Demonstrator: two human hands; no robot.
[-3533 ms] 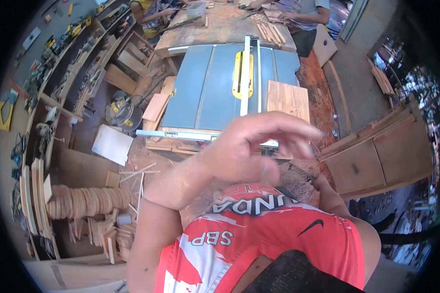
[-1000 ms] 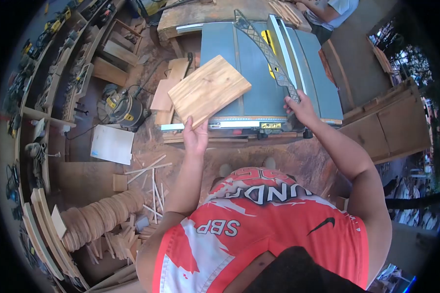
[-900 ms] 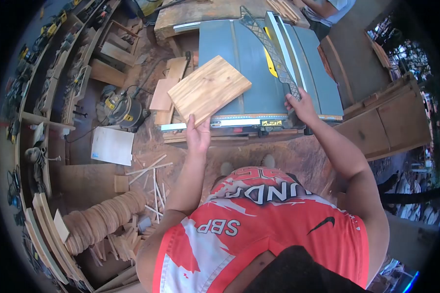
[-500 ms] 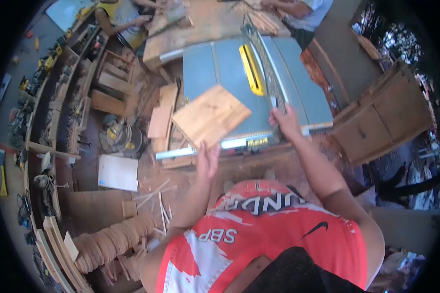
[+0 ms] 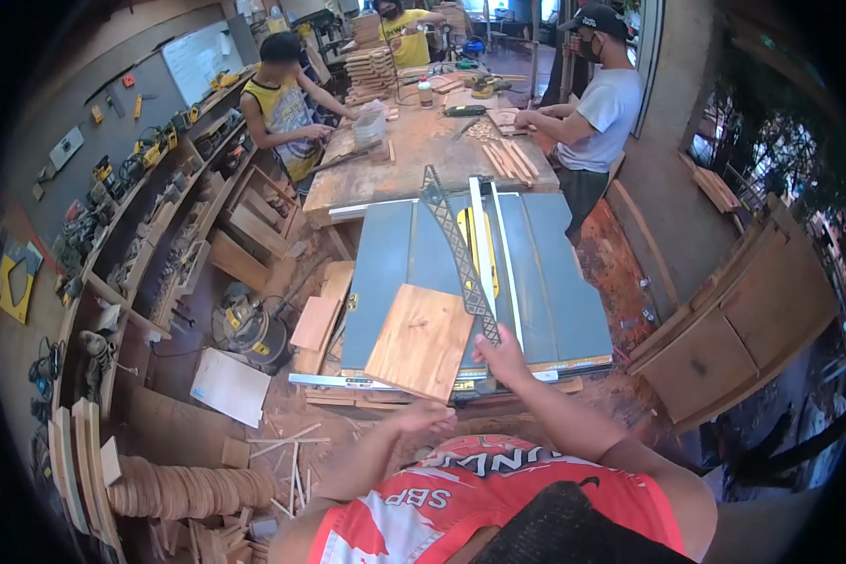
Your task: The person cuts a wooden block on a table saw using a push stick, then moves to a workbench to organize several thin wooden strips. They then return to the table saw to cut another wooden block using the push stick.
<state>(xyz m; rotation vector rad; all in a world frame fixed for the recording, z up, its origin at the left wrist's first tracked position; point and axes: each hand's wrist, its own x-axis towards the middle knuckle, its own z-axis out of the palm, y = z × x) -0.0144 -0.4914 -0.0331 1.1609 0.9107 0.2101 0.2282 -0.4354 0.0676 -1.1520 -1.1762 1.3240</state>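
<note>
right hand [image 5: 501, 355] grip closed on the long grey lattice stick [image 5: 456, 249] mid-frame, left hand [image 5: 425, 415] grip open just below the pale rectangular wooden board [image 5: 421, 340]

The floor [image 5: 620, 273] is reddish-brown earth, strewn at the lower left with pale wood strips and offcuts. Long wooden shelves [image 5: 150, 235] crowded with yellow power tools run along the left side, below a grey wall carrying a whiteboard [image 5: 197, 58]. A long, worn wooden table [image 5: 414, 150] spans the top centre. At right stands a brown wooden cabinet [image 5: 752, 320], with daylight and green foliage [image 5: 771, 127] behind it.
</note>
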